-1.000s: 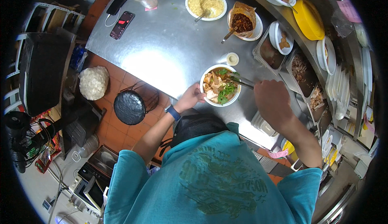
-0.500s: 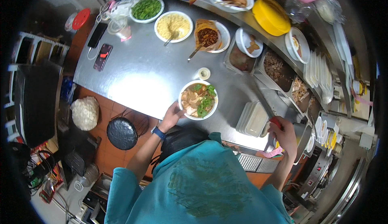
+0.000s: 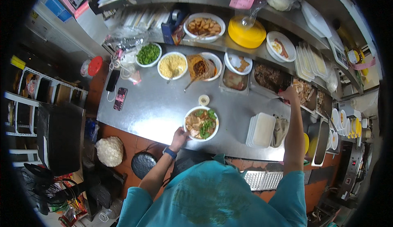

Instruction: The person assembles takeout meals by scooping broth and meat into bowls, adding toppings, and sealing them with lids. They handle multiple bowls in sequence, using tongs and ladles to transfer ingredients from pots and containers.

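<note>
Left hand [image 3: 179, 136] grips round noodle bowl [image 3: 201, 123] upright; right hand [image 3: 289, 94] at tray [image 3: 306, 92].

**What we count on the counter**

We count two phones [image 3: 116, 88] at the far left of the steel counter [image 3: 155, 108]. Three round white bowls stand in a far row: greens [image 3: 148, 54], yellow grains [image 3: 172, 65], dark sauce [image 3: 203, 66]. One filled noodle bowl [image 3: 201, 123] sits near us, one small cup [image 3: 204, 100] beyond it, one yellow lid [image 3: 247, 31] far right.
</note>
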Demonstrator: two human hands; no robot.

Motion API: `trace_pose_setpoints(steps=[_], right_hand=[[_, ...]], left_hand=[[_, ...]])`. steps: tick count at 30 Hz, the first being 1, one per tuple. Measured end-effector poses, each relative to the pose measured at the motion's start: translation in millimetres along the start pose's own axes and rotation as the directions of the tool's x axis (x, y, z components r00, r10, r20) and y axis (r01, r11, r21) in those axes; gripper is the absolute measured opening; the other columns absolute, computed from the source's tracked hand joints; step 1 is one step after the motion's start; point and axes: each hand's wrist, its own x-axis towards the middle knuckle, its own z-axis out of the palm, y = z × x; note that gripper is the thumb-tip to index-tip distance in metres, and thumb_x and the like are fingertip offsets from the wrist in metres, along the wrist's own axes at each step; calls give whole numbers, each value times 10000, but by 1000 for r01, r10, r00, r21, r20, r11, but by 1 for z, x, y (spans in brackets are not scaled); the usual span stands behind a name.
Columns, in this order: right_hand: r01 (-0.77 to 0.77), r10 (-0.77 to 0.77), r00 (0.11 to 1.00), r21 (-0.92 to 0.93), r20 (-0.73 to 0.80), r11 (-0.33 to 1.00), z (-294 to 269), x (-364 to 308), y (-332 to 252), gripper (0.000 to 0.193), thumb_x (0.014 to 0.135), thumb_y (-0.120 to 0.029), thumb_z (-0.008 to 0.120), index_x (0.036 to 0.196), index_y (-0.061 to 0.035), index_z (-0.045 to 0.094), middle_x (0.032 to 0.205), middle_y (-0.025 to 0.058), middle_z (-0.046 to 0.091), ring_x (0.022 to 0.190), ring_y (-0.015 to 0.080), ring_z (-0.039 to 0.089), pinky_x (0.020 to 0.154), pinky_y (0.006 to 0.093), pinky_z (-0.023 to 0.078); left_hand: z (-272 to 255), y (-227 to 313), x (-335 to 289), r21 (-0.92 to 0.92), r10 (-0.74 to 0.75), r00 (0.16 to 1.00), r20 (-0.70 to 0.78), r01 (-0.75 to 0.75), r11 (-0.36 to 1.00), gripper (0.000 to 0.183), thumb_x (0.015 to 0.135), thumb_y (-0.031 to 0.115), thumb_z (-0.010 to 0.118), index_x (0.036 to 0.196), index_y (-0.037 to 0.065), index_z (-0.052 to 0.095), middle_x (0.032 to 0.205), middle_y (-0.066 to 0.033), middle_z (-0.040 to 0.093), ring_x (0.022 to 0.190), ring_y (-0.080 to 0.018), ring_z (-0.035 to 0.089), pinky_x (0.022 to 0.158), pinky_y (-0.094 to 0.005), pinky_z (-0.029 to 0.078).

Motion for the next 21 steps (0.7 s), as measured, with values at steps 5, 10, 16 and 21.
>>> trace_pose_setpoints(steps=[5,10,16,21], right_hand=[[30,-95,951,-218,-295,975,8,-23,-3,304,774,-292,777,769,3,704,753,165,714,671,299,701,606,445,546],[340,-345,688,-137,-638,930,-13,-64,-68,193,836,-218,700,930,-51,676,880,160,695,866,356,667,726,483,528],[716,-631,354,-234,-691,658,-53,-49,-194,190,872,-168,666,996,-24,666,913,169,678,929,353,642,811,452,503],[765,-812,426,-321,-398,559,-81,15,-246,244,833,-189,682,1016,-29,688,924,177,693,928,360,656,818,451,513]], left_hand=[[-24,12,-4,91,-37,999,-21,39,995,128,910,21,629,932,16,503,923,-87,590,800,-175,640,668,-317,629],[-49,17,1,78,-47,997,-65,52,996,145,919,41,629,906,49,484,902,-86,604,788,-197,672,677,-341,636],[-64,20,2,31,-8,993,-116,11,999,154,942,90,620,1037,-2,542,880,-109,623,721,-207,655,681,-345,593],[-61,33,-2,-13,-2,997,-82,1,1000,125,915,35,622,992,9,527,965,-102,606,808,-195,662,710,-326,634]])
